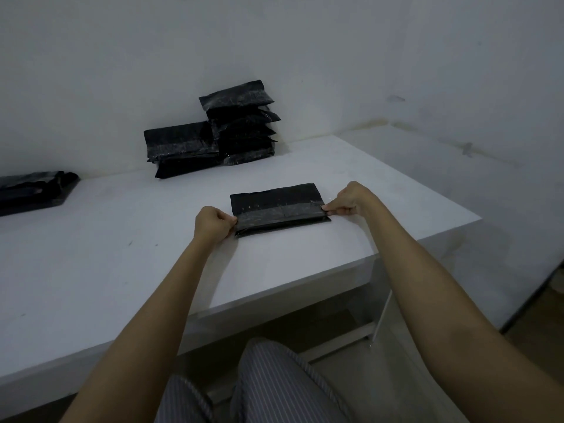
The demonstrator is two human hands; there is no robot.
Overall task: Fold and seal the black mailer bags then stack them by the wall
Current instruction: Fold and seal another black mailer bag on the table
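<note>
Striped trousers (268, 389) nearest, left hand (212, 222) pinching mailer bag (279, 209) left edge; right hand (348, 199) pinching right edge

**Both hands on a black mailer bag**

I see my left hand (213, 222) and right hand (348, 199) pinching opposite ends of a folded black mailer bag (279, 209) on the white table (122, 254); two stacks of bags (213, 132) stand against the wall (305, 41).
</note>
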